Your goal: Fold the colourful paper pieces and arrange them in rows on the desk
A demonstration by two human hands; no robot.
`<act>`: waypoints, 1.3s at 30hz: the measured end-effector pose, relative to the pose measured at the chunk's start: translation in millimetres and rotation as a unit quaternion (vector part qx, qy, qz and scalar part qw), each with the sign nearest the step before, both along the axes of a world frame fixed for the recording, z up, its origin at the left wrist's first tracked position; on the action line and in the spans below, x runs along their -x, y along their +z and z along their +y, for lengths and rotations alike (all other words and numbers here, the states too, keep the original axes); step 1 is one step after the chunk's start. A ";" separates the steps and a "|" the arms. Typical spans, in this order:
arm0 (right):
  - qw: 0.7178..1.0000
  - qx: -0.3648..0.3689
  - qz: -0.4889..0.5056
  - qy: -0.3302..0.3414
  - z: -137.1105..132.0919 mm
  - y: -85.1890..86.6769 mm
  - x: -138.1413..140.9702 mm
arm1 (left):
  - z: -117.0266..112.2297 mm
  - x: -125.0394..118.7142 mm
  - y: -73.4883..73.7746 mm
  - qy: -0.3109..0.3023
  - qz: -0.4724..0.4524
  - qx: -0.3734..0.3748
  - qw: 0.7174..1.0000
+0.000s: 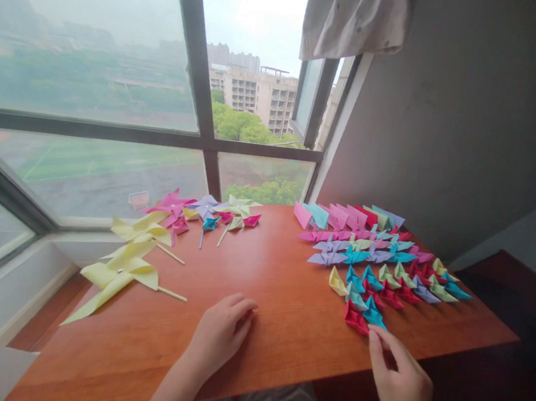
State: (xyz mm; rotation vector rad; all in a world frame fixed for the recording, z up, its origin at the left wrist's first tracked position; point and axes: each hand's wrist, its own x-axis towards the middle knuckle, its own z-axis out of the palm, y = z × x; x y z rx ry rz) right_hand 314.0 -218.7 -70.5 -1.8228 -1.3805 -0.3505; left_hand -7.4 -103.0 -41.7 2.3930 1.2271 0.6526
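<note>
In the head view, a nudge from the right hand (400,380) could skew the rows, since the red folded-paper boat (355,318) sits tight against the bright-blue folded-paper boat (374,312); too hard a pinch might crease it. The red boat lies just beyond and left of that hand's closely set thumb and forefinger, at their tips; whether they grip it, I cannot tell. The left hand (223,325) rests loosely curled on the brown wooden counter (276,348), visibly holding nothing.
</note>
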 end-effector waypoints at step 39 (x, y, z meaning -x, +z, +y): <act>0.986 0.006 0.057 0.153 24.2 16.5 58.2 | 2.7 -0.7 5.1 0.011 0.009 0.012 1.000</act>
